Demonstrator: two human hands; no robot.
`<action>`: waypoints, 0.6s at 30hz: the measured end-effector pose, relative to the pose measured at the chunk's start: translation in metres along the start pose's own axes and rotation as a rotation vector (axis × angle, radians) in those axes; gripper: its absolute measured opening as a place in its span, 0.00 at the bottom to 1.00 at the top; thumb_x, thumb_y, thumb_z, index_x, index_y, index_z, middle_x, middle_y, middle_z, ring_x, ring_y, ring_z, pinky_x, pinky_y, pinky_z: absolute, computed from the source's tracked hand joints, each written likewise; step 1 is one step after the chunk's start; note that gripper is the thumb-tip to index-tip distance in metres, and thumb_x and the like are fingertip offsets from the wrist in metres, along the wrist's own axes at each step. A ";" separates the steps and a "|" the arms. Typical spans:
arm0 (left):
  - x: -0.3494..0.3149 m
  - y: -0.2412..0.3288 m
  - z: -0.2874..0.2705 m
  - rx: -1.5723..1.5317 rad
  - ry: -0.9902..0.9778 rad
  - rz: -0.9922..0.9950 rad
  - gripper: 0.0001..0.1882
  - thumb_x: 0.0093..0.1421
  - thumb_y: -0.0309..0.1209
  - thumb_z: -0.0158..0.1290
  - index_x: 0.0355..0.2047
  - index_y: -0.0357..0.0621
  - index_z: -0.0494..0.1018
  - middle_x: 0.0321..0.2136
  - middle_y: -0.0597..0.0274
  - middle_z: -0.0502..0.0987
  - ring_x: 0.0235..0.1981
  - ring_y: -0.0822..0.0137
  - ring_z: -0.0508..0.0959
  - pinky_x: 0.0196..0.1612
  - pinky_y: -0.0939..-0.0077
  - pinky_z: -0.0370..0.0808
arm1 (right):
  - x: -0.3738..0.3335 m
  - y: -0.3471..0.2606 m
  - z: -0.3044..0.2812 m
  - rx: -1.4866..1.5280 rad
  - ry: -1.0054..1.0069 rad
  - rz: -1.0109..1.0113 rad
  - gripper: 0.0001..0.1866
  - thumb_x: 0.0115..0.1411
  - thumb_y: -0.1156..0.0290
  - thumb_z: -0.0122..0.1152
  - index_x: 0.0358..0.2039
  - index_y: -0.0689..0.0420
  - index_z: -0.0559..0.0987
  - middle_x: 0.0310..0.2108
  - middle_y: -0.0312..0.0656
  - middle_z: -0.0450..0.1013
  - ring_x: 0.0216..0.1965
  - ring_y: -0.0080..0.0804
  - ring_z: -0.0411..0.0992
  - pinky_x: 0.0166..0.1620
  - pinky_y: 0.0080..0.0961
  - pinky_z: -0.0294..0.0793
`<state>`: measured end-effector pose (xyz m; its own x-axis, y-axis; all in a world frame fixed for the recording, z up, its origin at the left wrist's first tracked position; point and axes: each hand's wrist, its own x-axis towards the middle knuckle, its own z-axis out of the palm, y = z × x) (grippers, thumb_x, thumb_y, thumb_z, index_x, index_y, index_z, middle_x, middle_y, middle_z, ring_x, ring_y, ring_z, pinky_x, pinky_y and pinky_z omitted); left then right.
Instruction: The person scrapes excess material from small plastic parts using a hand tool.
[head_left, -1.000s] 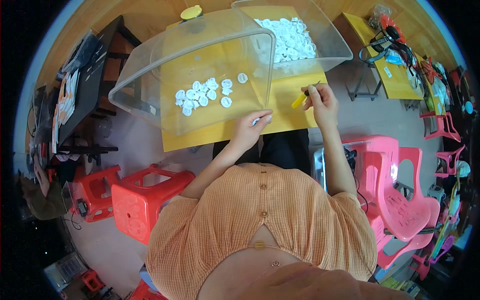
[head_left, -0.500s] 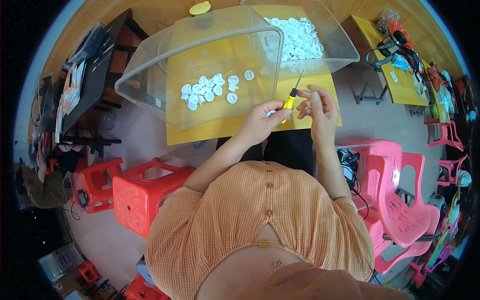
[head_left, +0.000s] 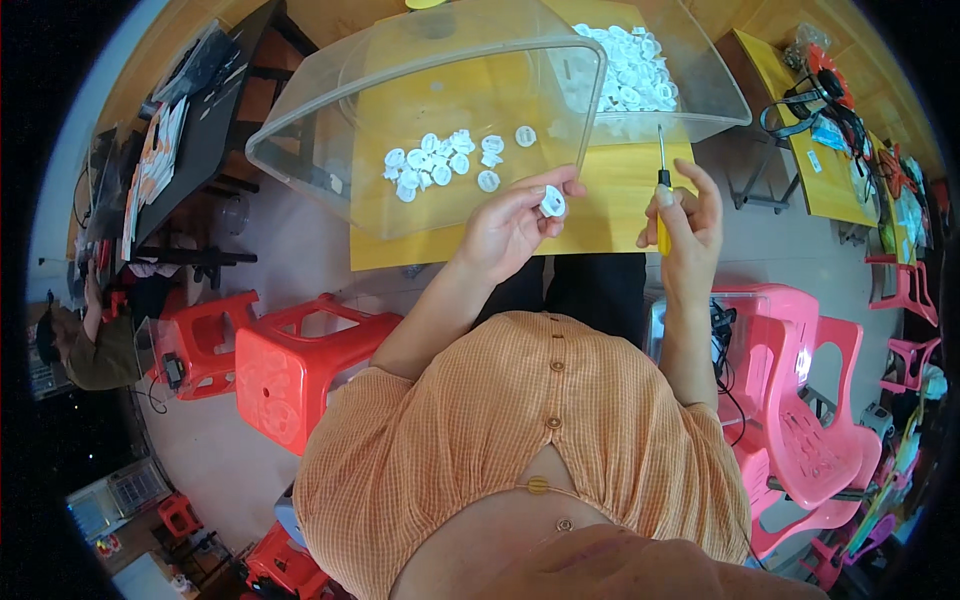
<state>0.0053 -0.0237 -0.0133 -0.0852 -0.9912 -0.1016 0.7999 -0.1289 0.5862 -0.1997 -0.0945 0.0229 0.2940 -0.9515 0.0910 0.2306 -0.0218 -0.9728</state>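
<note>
The grip of the left hand [head_left: 505, 225] was narrow, thumb and fingers closed on a small white disc [head_left: 552, 202], smooth and plastic-looking, with a dark mark on its face. The grip of the right hand [head_left: 690, 215] was narrow too, holding a screwdriver [head_left: 664, 178] by its yellow handle; the collar was black, and the thin straight shaft pointed to the far side. The disc sat at the left fingertips, to the left of the screwdriver and apart from it.

Nearest was a loose orange shirt [head_left: 500, 370], finely checked, with round buttons down the front. A glossy red stool [head_left: 275, 395] stood to the left and a pink plastic chair [head_left: 815, 450] with a slotted seat to the right. Farther on came the flat yellow counter [head_left: 612, 225], its near edge close to both hands.

On its left part was a clear, slightly cloudy plastic tub [head_left: 310, 125] with a rounded rim. Scattered white discs [head_left: 460, 162] showed within its outline, some overlapping; whether they lay on its wall or on the counter I could not tell. At the far right, a second clear tub [head_left: 700, 118] held a dense heap of white pieces [head_left: 630, 70].
</note>
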 end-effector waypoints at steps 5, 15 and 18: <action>-0.011 0.006 0.010 0.101 -0.017 0.148 0.20 0.65 0.30 0.41 0.56 0.34 0.62 0.47 0.51 0.71 0.36 0.73 0.70 0.42 0.79 0.69 | -0.011 0.000 0.005 -0.083 -0.037 -0.022 0.12 0.59 0.73 0.57 0.43 0.62 0.73 0.26 0.40 0.71 0.17 0.18 0.64 0.19 0.15 0.66; -0.015 0.011 0.019 0.143 -0.055 0.211 0.20 0.63 0.27 0.46 0.55 0.36 0.63 0.46 0.54 0.71 0.41 0.73 0.72 0.44 0.79 0.70 | -0.025 -0.018 0.011 0.006 -0.186 0.153 0.12 0.57 0.73 0.61 0.41 0.62 0.75 0.26 0.36 0.73 0.18 0.11 0.60 0.18 0.09 0.56; -0.018 0.015 0.026 0.097 -0.087 0.213 0.21 0.63 0.27 0.46 0.56 0.34 0.62 0.47 0.52 0.71 0.42 0.72 0.73 0.44 0.78 0.72 | -0.028 -0.020 0.010 -0.137 -0.235 0.187 0.11 0.57 0.73 0.61 0.40 0.63 0.76 0.28 0.37 0.74 0.23 0.13 0.66 0.23 0.10 0.63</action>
<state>0.0037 -0.0090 0.0178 0.0250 -0.9947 0.0993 0.7451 0.0848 0.6616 -0.2031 -0.0645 0.0416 0.5289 -0.8465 -0.0611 0.0302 0.0908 -0.9954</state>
